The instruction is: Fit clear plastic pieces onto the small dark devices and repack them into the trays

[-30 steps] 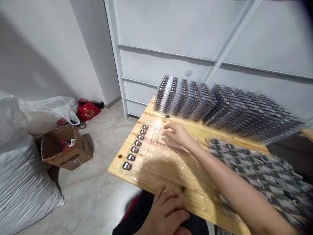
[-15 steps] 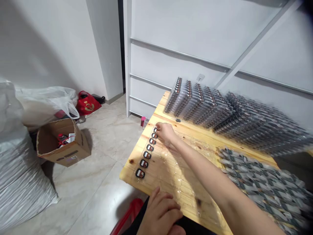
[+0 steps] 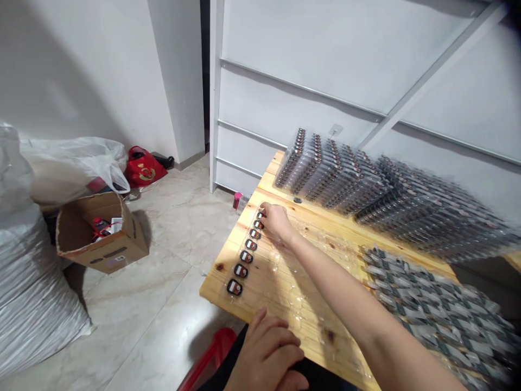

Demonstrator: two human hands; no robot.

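A row of several small dark-and-red items with silver labels (image 3: 248, 251) runs along the left side of the wooden table (image 3: 228, 260), set in a clear plastic blister tray (image 3: 293, 288). My right hand (image 3: 277, 221) reaches out to the far end of the row, its fingertips on the top items. Whether it holds one is hidden. My left hand (image 3: 266, 350) rests at the table's near edge, touching no item. Stacked blister trays (image 3: 329, 174) stand along the back of the table.
A heap of packed items (image 3: 435, 309) fills the right side. On the floor at left are a cardboard box (image 3: 126, 252), a silver sack (image 3: 28, 282), a white plastic bag (image 3: 69, 163) and a red bag (image 3: 142, 168). A white panelled wall rises behind.
Since a second ago my right hand has moved left, from over the tray to the far end of the row. The view has turned, shifting the table. Little differs over the last half second.
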